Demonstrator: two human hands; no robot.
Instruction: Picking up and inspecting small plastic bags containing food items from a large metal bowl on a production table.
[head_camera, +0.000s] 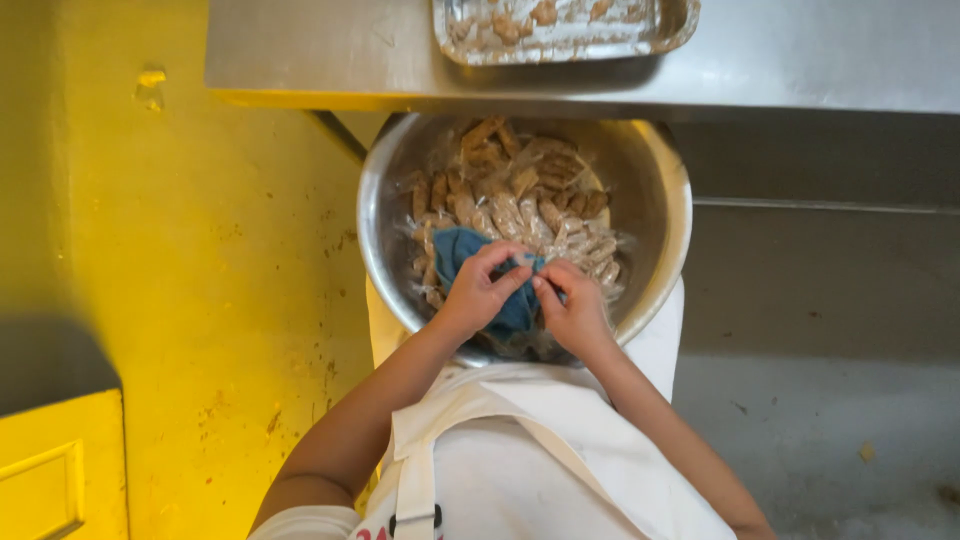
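A large round metal bowl (660, 180) sits just below a steel counter and holds several brown sweets wrapped in clear film (510, 195). A blue cloth (458, 247) lies on the wrapped pieces at the near side of the bowl. My left hand (478, 293) pinches the cloth's top edge between thumb and fingers. My right hand (577, 308) meets it fingertip to fingertip and grips the same cloth. Both hands hover over the bowl's near rim, above my white apron (540, 450).
A steel counter (800, 60) runs across the top, carrying a metal tray (672, 30) with brown pieces. A yellow wall or floor (200, 250) fills the left side. Grey floor (830, 400) lies to the right.
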